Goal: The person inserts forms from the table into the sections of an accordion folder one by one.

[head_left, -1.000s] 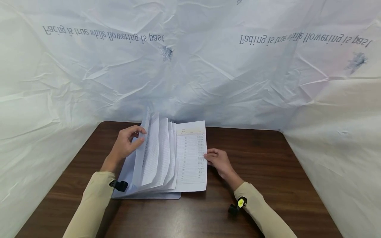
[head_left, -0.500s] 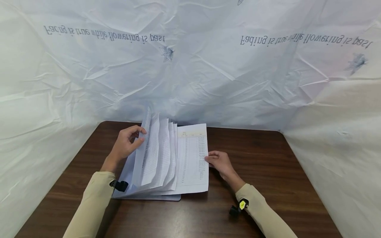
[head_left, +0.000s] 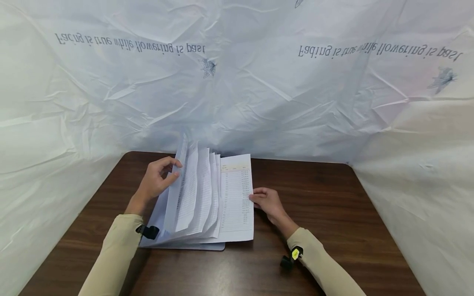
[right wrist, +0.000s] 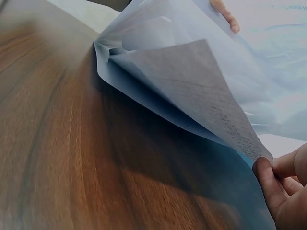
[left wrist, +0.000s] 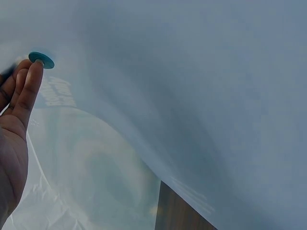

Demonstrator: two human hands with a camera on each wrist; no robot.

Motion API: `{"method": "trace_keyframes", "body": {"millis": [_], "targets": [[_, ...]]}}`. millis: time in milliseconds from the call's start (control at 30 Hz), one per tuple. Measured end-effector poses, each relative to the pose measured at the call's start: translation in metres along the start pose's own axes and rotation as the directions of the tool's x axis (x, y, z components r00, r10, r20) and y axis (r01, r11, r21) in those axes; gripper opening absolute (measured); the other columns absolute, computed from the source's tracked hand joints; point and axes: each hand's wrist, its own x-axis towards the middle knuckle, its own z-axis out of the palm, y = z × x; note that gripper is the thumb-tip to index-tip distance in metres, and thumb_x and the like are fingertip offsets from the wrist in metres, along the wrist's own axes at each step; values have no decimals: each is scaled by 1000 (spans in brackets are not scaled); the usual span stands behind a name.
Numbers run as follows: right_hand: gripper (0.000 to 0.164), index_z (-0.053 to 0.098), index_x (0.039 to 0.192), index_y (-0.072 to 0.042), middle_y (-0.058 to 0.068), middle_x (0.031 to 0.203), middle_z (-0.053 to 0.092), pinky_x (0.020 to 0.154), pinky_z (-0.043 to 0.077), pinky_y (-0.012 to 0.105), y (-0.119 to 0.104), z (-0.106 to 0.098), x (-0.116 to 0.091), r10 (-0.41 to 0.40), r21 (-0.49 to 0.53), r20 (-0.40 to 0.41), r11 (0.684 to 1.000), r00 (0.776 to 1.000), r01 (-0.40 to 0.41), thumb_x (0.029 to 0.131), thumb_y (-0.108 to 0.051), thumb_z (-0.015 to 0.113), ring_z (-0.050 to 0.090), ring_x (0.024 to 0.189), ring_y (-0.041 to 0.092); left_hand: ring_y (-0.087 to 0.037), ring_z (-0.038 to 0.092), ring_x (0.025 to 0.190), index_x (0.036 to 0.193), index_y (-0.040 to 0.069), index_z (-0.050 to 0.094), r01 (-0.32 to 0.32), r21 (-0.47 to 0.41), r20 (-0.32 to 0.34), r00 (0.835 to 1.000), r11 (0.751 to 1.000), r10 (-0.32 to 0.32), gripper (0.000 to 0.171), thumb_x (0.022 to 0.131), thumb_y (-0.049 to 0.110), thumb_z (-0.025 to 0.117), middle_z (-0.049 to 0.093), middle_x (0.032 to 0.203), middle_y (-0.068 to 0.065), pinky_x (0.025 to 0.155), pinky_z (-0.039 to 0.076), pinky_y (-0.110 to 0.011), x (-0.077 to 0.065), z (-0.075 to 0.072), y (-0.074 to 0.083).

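A pale blue plastic document folder (head_left: 212,246) lies spread on the table, left of centre. My left hand (head_left: 157,176) holds its raised flap (head_left: 173,201) upright between thumb and fingers. At the fingertips in the left wrist view is a round teal button (left wrist: 42,60). Several loose printed pages (head_left: 203,189) fan upward inside the folder. On their right, my right hand (head_left: 269,202) pinches the right edge of a printed sheet (head_left: 237,197) between thumb and fingers. The right wrist view shows this sheet (right wrist: 192,81) lifted at its pinched corner, above the folder's lower layer.
The dark wooden table (head_left: 314,193) extends around the folder. White plastic sheeting (head_left: 259,90) with printed lettering hangs behind and along both sides. A small black camera is strapped to each wrist, over beige sleeves (head_left: 118,246).
My right hand shifts slightly right, then back left, with the pinched sheet's edge following it. The sheet also sits a little nearer to me. The left hand and flap stay in place.
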Motion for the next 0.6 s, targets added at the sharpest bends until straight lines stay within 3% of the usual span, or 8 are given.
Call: {"method": "trace_keyframes", "body": {"millis": [600], "targets": [[26, 69, 118, 5, 16, 106, 74, 76, 59, 31, -5, 33, 4, 0, 93, 45, 996, 999, -5, 94, -5, 71, 71, 91, 16, -8, 52, 77, 97, -12, 66, -1, -9, 7, 1000, 1000, 1, 17, 81, -13, 66, 67, 92, -24, 64, 44, -19, 0, 2, 1]]}}
